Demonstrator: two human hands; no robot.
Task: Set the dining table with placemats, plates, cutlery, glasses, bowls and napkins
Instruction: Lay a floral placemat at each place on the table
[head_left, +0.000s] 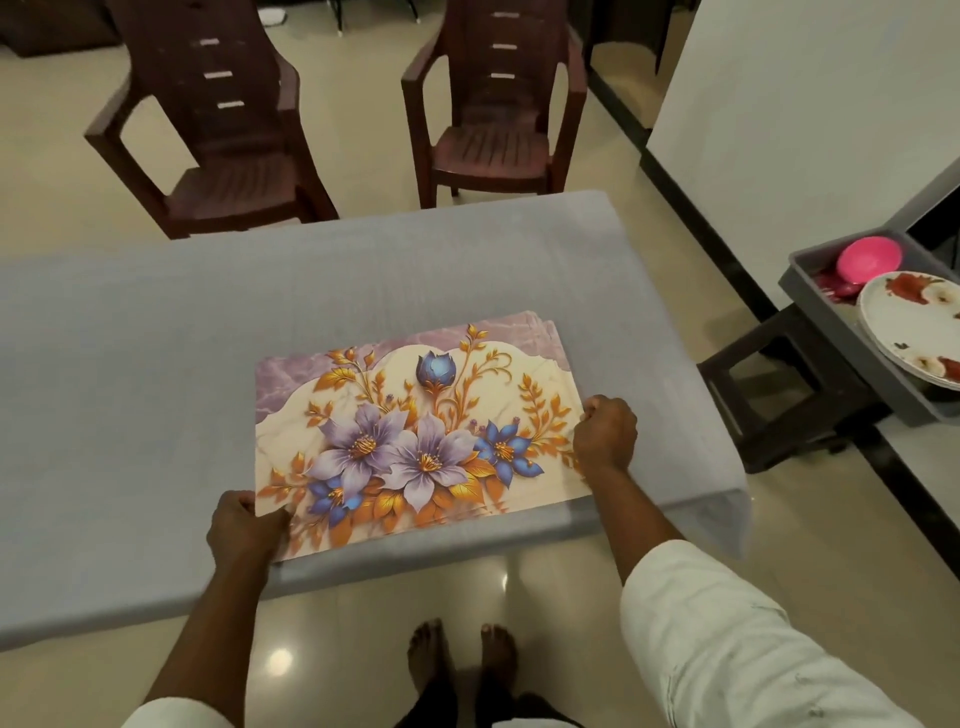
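At the table's near edge, our left hand (244, 525) pinches the corner of the placemat stack (415, 431), fingers clamped. Our right hand (605, 434) grips the opposite edge, apparently to square the stack; plates (909, 332) wait in the grey tub (810, 296) at right.

2 brown chairs (363, 104), prob. tiled floor (363, 176).

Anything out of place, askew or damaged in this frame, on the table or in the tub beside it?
Only small things. The stack of placemats lies skewed to the table edge, its sheets fanned unevenly, with both the left hand and the right hand gripping it. In the grey tub, the plates lean tilted. No spill or damage visible.
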